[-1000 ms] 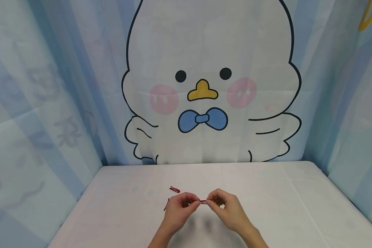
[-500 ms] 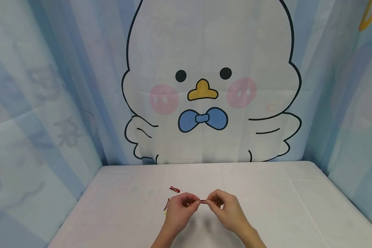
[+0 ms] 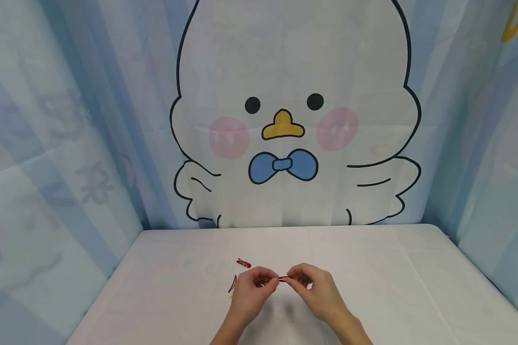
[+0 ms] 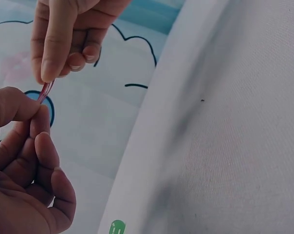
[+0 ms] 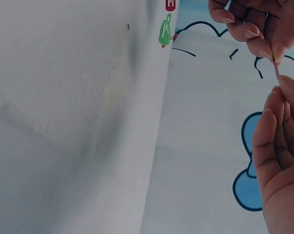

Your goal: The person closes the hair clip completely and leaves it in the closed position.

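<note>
Above the white table [image 3: 362, 278], my left hand [image 3: 252, 294] and my right hand [image 3: 315, 292] pinch a small red snap hair clip [image 3: 284, 279] from either end, between thumb and forefinger. Only the thin middle of the clip shows; its ends are hidden by fingertips. In the left wrist view, the clip [image 4: 46, 91] spans the short gap between the two thumbs. One red hair clip [image 3: 243, 263] lies just beyond my left hand, and another red one [image 3: 232, 284] lies left of it. A bit of yellow [image 3: 230, 295] peeks out beside the left hand.
The right wrist view shows a green hair clip [image 5: 165, 30] and part of a red one [image 5: 170, 5] on the table. A green piece [image 4: 117, 226] appears in the left wrist view. Behind the table hangs a printed curtain [image 3: 285, 201].
Both hands keep their pinch on the hair clip and barely move. The left wrist has edged slightly right, and the yellow bit beside it has come into view.
</note>
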`<state>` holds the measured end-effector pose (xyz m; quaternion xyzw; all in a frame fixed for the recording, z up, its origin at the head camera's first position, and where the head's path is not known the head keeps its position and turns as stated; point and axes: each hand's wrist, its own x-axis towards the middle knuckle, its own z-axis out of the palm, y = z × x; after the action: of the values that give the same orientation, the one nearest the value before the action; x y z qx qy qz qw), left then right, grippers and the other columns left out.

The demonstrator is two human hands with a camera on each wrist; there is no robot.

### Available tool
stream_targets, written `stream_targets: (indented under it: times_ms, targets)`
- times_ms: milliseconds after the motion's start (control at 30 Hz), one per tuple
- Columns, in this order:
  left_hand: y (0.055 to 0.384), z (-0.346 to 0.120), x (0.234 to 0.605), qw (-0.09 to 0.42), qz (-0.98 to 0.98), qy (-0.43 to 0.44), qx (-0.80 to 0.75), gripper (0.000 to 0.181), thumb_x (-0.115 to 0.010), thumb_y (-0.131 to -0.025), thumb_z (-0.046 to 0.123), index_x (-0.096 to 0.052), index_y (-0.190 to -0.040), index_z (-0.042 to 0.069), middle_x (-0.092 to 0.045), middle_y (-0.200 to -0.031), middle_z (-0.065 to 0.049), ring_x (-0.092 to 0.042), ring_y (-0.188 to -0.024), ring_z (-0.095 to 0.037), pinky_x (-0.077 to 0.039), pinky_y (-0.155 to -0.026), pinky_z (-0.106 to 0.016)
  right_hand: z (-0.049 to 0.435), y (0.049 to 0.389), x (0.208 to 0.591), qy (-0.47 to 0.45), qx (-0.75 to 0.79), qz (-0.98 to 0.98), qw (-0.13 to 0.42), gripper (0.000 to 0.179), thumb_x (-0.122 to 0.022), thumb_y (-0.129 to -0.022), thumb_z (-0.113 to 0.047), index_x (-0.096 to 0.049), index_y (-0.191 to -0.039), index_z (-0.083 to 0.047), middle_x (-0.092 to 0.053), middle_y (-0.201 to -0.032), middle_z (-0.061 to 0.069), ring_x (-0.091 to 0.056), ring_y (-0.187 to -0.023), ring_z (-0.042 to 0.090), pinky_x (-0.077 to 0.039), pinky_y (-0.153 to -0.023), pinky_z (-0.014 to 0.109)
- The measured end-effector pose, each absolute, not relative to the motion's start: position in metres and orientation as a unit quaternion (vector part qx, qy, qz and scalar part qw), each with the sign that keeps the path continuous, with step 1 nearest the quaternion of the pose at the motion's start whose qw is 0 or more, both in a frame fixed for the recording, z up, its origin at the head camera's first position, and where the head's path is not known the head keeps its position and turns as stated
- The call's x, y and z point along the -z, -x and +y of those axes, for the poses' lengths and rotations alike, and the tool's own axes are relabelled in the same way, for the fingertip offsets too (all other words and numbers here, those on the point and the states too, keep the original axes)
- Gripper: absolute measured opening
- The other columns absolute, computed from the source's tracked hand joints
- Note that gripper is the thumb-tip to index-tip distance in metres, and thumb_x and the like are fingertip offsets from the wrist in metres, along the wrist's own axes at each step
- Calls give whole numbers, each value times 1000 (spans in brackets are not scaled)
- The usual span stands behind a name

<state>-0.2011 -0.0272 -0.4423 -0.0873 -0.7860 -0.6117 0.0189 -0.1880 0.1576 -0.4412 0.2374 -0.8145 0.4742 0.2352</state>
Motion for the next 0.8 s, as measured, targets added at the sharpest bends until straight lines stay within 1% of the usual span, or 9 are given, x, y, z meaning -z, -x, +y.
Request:
stream_targets:
  times_ms: [167,333,667,800]
  targets:
    - [201,-27,441,6,-775,74,627,9,-77,-88,11,-73,-94,6,-68,-84,0,-62,-79,-17,-53,-72,-30,159,189,441,-268,-449,-815,251,27,-82,-77,7,-69,-93,-10,-63,-80,-11,-57,-68,1,-52,-59,25]
    - [201,-26,441,-6,-767,64,639,12,-77,-89,12,-73,-97,3,-69,-85,-1,-63,-79,-17,-55,-73,-33,160,188,440,-271,-437,-820,252,29,-82,-75,9,-69,-92,-10,-63,-80,-11,-57,-68,1,-51,-58,24]
    - [201,-27,441,-21,-765,87,637,19,-76,-90,14,-72,-103,0,-69,-88,-1,-64,-82,-16,-53,-73,-29,164,187,438,-262,-438,-828,232,26,-82,-77,6,-70,-91,-12,-63,-79,-14,-56,-67,1,-51,-58,24]
    - [200,-28,440,-23,-772,97,628,17,-75,-91,16,-72,-103,3,-69,-89,0,-63,-84,-16,-52,-75,-30,164,187,438,-259,-442,-829,222,24,-82,-79,5,-70,-91,-12,-63,-80,-14,-55,-67,1,-51,-58,24]
